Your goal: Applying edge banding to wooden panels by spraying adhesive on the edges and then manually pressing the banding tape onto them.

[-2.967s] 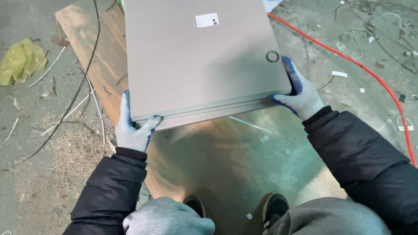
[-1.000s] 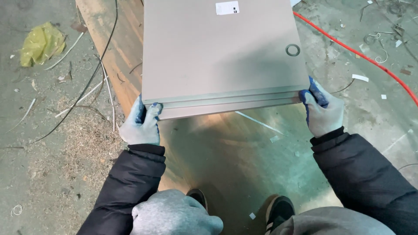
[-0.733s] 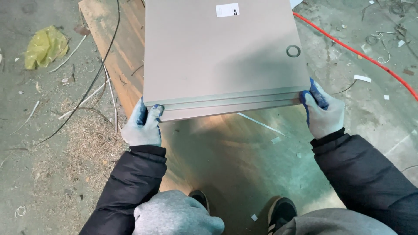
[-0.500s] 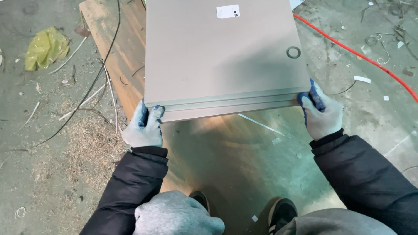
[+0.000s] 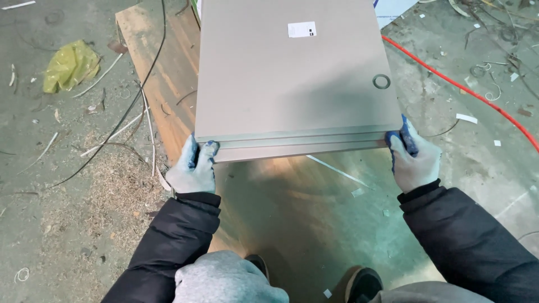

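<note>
Sawdust-strewn concrete floor, plywood sheet beneath grey panels.

Both arms fwd, gloved left hand & right hand gripping.

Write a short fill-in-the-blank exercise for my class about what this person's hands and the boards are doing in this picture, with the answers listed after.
1. Both gloved hands grip a stack of grey ____, the left hand at one near corner and the right hand at the other.
2. On top of the stack sits a small white ____ near the far edge.
3. The cable lying on the floor to the right is ____ in colour.
4. A crumpled ____ plastic bag lies on the floor to the left.

Answers: boards; label; red; yellow
</note>
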